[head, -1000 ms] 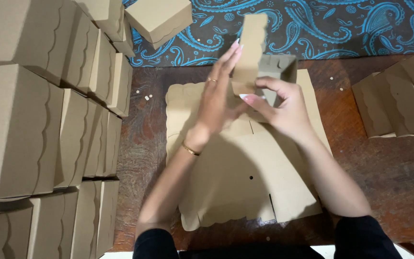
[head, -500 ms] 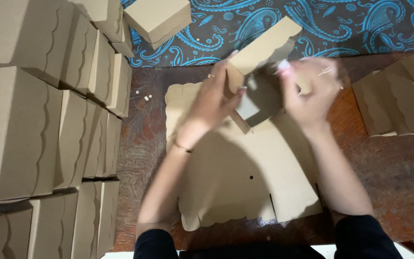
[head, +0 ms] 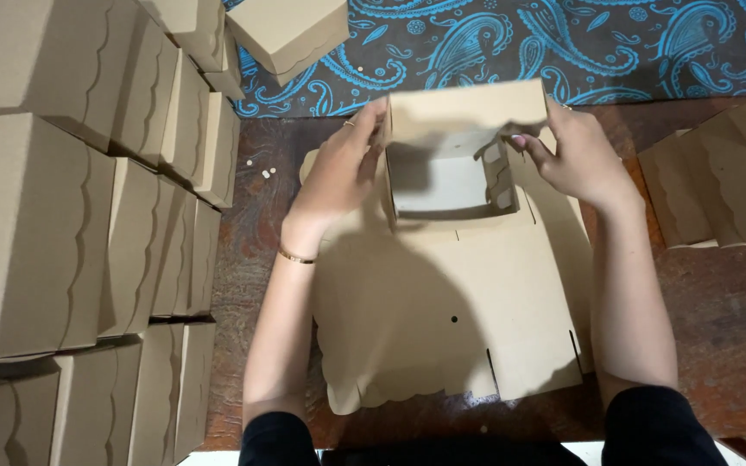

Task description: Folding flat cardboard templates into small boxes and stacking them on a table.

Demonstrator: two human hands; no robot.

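A half-folded brown cardboard box (head: pixel 455 160) is held up over a stack of flat cardboard blanks (head: pixel 442 319) on the brown floor. Its walls stand up and its white inside bottom shows. My left hand (head: pixel 343 168) grips the box's left wall. On the opposite side, my right hand (head: pixel 572 155) holds the right wall, with fingers at a scalloped flap. A thin bracelet sits on my left wrist.
Finished brown boxes with scalloped edges (head: pixel 62 216) are stacked in rows along the left. One more box (head: pixel 287 30) lies on the blue paisley cloth (head: pixel 563 47) at the top. Folded cardboard pieces (head: pixel 723 181) lie at the right.
The flat piece that both hands were bending has taken a box shape with walls upright. Both hands have moved apart to its left and right sides.
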